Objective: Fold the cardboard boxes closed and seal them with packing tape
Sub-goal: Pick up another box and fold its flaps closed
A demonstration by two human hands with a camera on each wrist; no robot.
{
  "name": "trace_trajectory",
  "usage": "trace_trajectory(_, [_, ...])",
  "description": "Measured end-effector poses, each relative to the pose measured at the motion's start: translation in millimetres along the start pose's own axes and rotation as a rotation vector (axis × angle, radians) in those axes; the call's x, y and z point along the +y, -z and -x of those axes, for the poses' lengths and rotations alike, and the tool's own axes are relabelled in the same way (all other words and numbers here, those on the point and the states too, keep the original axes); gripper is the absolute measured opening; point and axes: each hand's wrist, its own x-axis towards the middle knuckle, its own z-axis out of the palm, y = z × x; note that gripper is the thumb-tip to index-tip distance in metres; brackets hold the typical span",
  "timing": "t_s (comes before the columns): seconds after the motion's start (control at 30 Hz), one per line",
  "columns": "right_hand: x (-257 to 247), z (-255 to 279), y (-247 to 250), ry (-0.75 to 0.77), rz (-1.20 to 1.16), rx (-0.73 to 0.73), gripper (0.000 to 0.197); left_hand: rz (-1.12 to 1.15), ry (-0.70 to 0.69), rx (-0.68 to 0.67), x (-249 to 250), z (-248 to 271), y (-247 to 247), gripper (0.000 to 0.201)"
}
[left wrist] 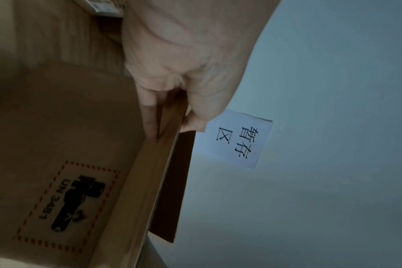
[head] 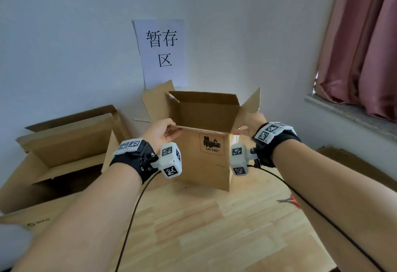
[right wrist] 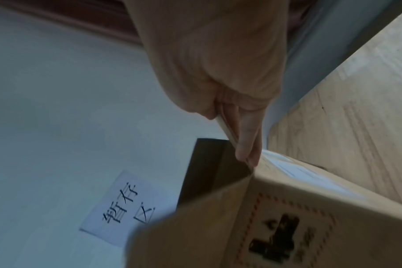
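Little is done: the left hand [head: 160, 131] and right hand [head: 250, 126] each pinch the near rim of the open box [head: 204, 160], flaps unfolded, nothing taped.

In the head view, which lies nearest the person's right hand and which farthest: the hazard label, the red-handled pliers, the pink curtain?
From the right hand:
1. Red-bordered hazard label, just left, on the box front.
2. Red-handled pliers, on the table, below right.
3. Pink curtain, far upper right.
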Motion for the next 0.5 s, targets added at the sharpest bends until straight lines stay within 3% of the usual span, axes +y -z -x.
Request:
trace_trajectory(0.1, [3, -3, -4, 0.062, 0.244, 0.112, 0.028, -0.174, -0.009, 0.115, -5, 0, 16, 0.044])
trace_trajectory(0.23, [5, -20, -8, 0.056, 0.368, 0.13, 0.035, -0.69, -0.146, 0.354, -8, -10, 45, 0.097])
trace_trajectory(0.4, [13, -25, -5, 0.032, 0.343, 0.186, 0.042, -1.481, -0.242, 0.162, -14, -23, 67, 0.079])
trace_trajectory(0.5, [19, -21, -2, -0.039, 0.243, 0.175, 0.044, -1.623, -0.419, 0.231, -13, -23, 59, 0.085])
